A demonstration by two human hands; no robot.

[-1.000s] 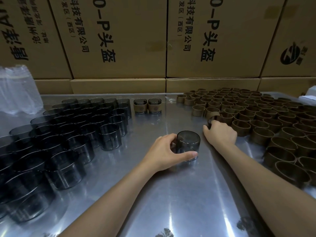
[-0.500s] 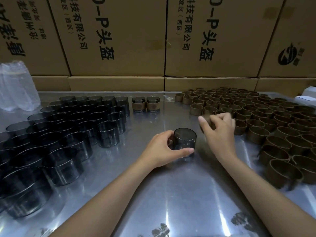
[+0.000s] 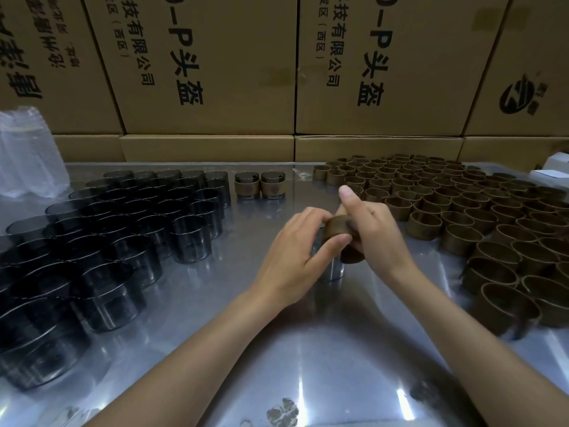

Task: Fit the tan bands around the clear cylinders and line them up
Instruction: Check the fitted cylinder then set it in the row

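At the table's centre my left hand (image 3: 300, 251) grips a clear smoky cylinder (image 3: 331, 271), of which only the lower part shows. A tan band (image 3: 338, 228) sits over the cylinder's top, held by my right hand (image 3: 374, 232) with the index finger pointing up. My left thumb presses on the band's near side. Two banded cylinders (image 3: 260, 185) stand side by side at the back centre. Several bare cylinders (image 3: 123, 229) crowd the left of the table. Loose tan bands (image 3: 455, 211) in great number cover the right.
The work surface is a shiny metal table (image 3: 277, 349). Cardboard boxes (image 3: 277, 72) form a wall along its far edge. A clear plastic bag (image 3: 27, 155) stands at the far left. A white box (image 3: 554, 167) sits at the far right edge.
My right hand picked a tan band from the pile and brought it left over the cylinder. My left hand kept hold of the cylinder and its thumb moved onto the band.
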